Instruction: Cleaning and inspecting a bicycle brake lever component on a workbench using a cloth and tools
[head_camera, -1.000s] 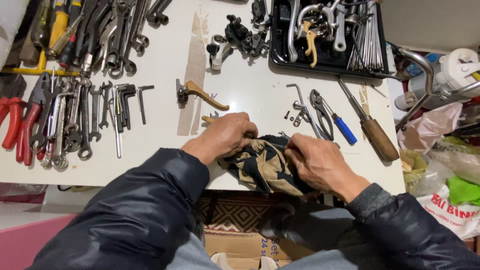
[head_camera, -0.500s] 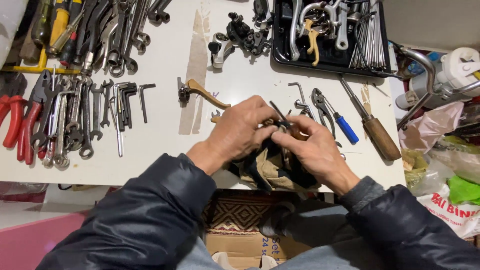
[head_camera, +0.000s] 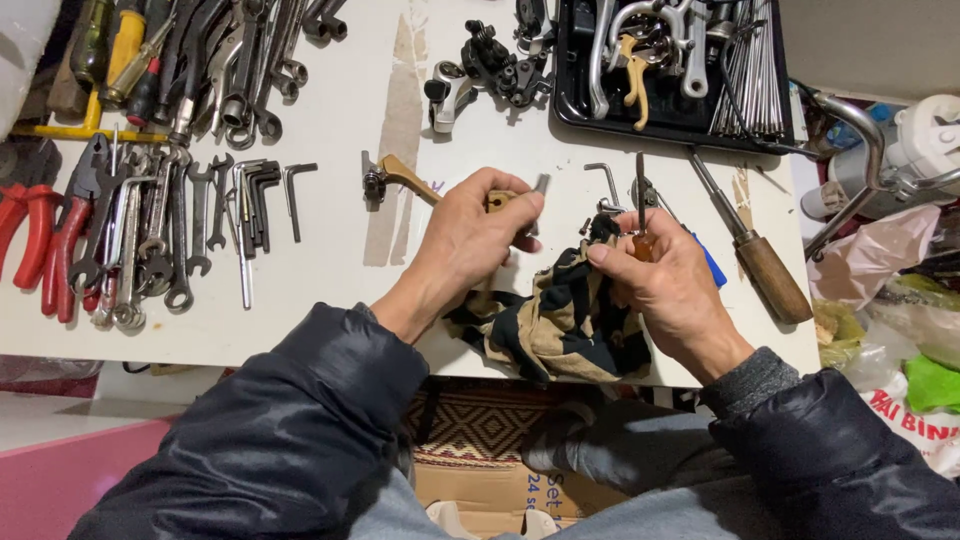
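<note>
right hand grasping a small screwdriver upright; left hand pinching a small metal piece.
a striped rag lies between them, near the white table edge.

Two hands, one rag, one white table of tools.

Counted on the table: one black tray, one wooden-handled tool, one brass-coloured lever, two red-handled pliers; wrenches and hex keys too crowded to count.
</note>
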